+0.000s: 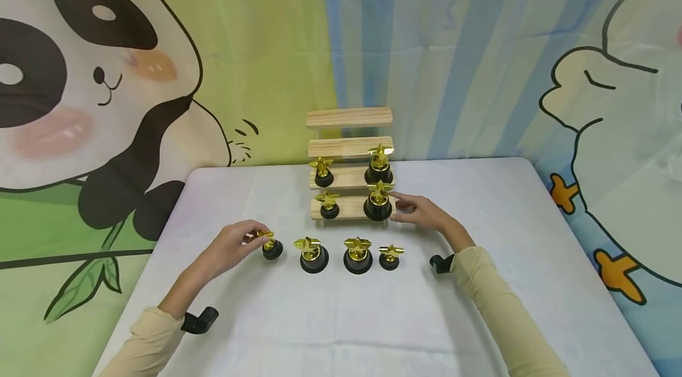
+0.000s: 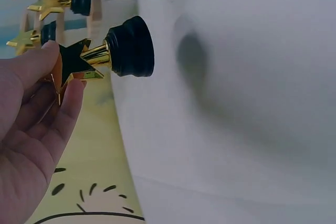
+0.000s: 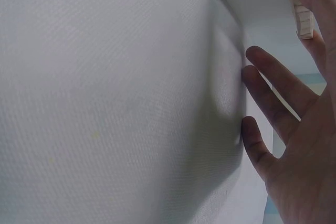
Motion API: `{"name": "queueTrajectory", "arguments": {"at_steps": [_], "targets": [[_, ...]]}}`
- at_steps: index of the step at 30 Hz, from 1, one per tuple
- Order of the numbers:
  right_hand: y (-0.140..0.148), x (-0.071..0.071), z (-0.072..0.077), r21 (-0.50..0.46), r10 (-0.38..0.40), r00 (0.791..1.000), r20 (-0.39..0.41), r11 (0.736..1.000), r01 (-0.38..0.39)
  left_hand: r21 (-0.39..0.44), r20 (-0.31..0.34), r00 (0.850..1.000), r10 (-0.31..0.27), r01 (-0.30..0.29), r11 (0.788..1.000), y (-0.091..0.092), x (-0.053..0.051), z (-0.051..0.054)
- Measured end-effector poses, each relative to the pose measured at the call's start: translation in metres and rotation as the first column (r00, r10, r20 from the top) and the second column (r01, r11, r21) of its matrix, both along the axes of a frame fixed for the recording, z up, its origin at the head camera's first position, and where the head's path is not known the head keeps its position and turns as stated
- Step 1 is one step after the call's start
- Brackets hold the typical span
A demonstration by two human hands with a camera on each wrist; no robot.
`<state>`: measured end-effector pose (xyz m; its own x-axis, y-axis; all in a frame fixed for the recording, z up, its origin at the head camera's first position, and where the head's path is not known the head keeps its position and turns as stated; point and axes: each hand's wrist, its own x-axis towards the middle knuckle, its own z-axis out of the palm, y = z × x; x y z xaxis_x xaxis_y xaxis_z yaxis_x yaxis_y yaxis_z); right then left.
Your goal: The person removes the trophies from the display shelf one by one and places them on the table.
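Observation:
My left hand (image 1: 234, 245) pinches the gold star of a small trophy (image 1: 272, 248); in the left wrist view the hand (image 2: 31, 108) grips the star, and the black base (image 2: 131, 47) hangs off the white surface. Beside the right end of the lowest wooden shelf step (image 1: 351, 208), my right hand (image 1: 421, 213) is next to a large trophy (image 1: 378, 204). The right wrist view has this hand (image 3: 299, 145) with its fingers spread, near the shelf end (image 3: 304, 22); whether it touches the trophy is hard to tell.
In front of the shelf stand two large trophies (image 1: 313, 256) (image 1: 357, 257) and a small trophy (image 1: 389, 258). Three other trophies stand on the lower steps, two at left and a large trophy (image 1: 379, 167) at right. The upper steps (image 1: 348, 118) hold nothing. A printed curtain hangs behind.

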<state>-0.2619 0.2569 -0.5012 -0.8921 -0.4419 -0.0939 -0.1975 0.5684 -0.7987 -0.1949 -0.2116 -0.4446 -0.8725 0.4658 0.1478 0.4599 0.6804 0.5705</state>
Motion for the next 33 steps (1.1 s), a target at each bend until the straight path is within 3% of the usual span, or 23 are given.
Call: {"name": "queueTrajectory", "arguments": {"at_steps": [3,7,15,20,33], "targets": [[0.0,0.001,0.002,-0.006,0.002,1.0,-0.001,1.0,-0.002,0.003,0.034,0.999,-0.003,0.003,1.0,0.001,0.003,-0.008],[-0.001,0.001,0.002,-0.013,0.009,1.0,0.002,1.0,-0.009,-0.011,0.024,1.0,-0.002,0.003,1.0,0.002,0.005,-0.017],[-0.001,0.001,0.001,-0.028,0.004,1.0,0.017,1.0,-0.004,-0.059,-0.009,1.0,-0.007,0.006,0.998,0.003,0.005,-0.023],[0.001,0.001,0.0,0.004,0.015,1.0,-0.007,1.0,-0.015,-0.045,-0.012,1.0,0.0,0.0,0.999,0.001,0.003,-0.026],[0.001,0.002,0.002,0.003,-0.007,1.0,0.021,1.0,0.007,0.021,0.016,1.0,0.009,-0.009,1.0,-0.001,0.002,-0.039]]}}
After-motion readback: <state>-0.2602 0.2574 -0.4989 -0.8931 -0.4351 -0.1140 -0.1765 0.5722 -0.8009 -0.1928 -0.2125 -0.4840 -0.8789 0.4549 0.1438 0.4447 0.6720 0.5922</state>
